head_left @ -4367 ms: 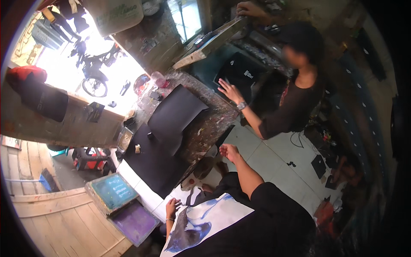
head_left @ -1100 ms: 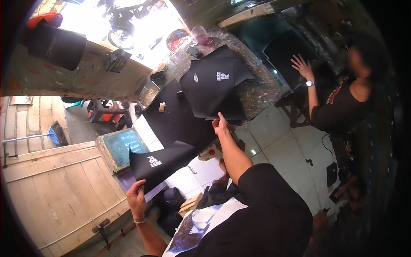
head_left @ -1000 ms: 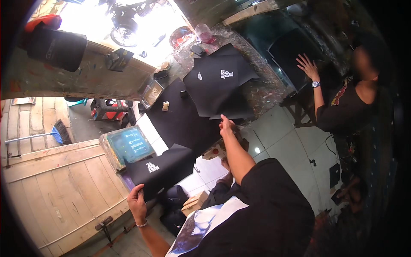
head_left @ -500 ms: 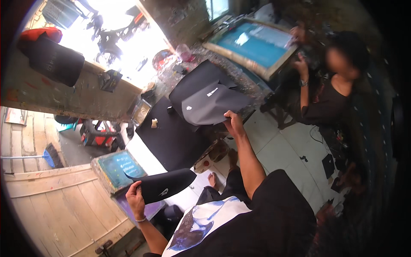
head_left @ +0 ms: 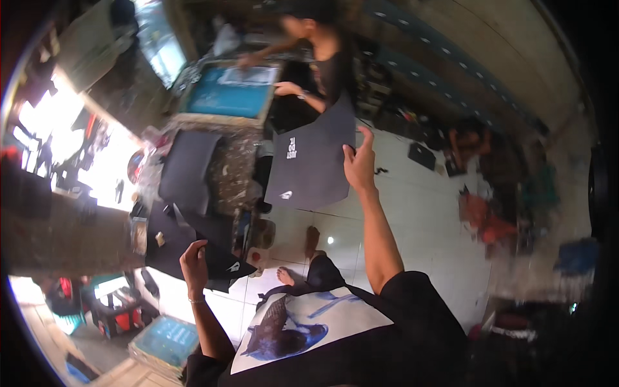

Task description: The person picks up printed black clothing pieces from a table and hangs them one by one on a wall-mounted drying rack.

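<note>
My right hand (head_left: 361, 164) pinches the right edge of a dark grey sheet (head_left: 316, 168), held up to the right of the bench. White prints mark the sheet's upper left and lower left. Lower on the left, my left hand (head_left: 193, 261) is curled closed at a black sheet (head_left: 219, 278) that carries a small white print. That sheet overlaps another black sheet (head_left: 158, 258) lying on the bench, so their borders are hard to separate. A small beige lump (head_left: 160, 239) rests on the lying sheet. Farther back is a plain dark sheet (head_left: 188, 164).
A co-worker (head_left: 325, 64) has hands at a blue screen-printing frame (head_left: 225, 97) on the far end of the stained bench (head_left: 232, 171). Another blue framed screen (head_left: 169, 338) lies at lower left. Pale floor tiles (head_left: 412, 219) extend to the right, with dark items beyond them.
My view has swung right. The dark grey sheet, earlier over the bench, is now raised off to its right in my right hand. My left hand has come nearer the sheets on the bench.
</note>
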Motion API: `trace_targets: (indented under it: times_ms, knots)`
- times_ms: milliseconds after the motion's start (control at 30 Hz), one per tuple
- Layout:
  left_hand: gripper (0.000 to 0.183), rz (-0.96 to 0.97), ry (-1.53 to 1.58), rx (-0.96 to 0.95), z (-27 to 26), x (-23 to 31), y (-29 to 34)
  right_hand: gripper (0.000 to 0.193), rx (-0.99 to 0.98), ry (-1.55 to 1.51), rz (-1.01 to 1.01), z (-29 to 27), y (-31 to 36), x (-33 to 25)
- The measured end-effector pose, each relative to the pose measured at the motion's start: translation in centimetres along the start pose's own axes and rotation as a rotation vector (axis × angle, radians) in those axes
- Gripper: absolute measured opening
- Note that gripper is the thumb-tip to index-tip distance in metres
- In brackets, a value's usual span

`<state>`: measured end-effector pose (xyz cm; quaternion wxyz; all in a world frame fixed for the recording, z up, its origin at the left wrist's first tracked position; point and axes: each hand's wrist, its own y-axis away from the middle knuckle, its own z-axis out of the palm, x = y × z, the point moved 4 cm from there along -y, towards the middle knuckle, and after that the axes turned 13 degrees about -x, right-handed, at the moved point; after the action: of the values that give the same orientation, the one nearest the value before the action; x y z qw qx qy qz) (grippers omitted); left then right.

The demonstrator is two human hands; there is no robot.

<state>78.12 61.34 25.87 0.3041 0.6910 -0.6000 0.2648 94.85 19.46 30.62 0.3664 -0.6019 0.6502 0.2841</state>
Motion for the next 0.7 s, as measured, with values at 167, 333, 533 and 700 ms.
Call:
trace_targets:
  times_ms: [167,333,533,700]
  knots:
    - [0.017,0.27,-0.055,-0.129,7.0,8.2,-3.8,0.03,-0.031,0.409,-0.21,-11.9,1.8,7.3]
    - [0.018,0.343,-0.083,-0.228,15.1,14.7,-7.3,0.041,-0.37,0.578,0.011,-24.2,3.4,14.3]
    - [0.019,0.457,-0.153,-0.243,25.5,23.6,-11.3,0.043,-0.402,0.623,0.203,-38.7,3.7,22.5]
    - [0.02,0.39,-0.156,-0.284,32.0,30.4,-15.3,0.03,-0.382,0.821,0.176,-49.4,1.8,30.2]
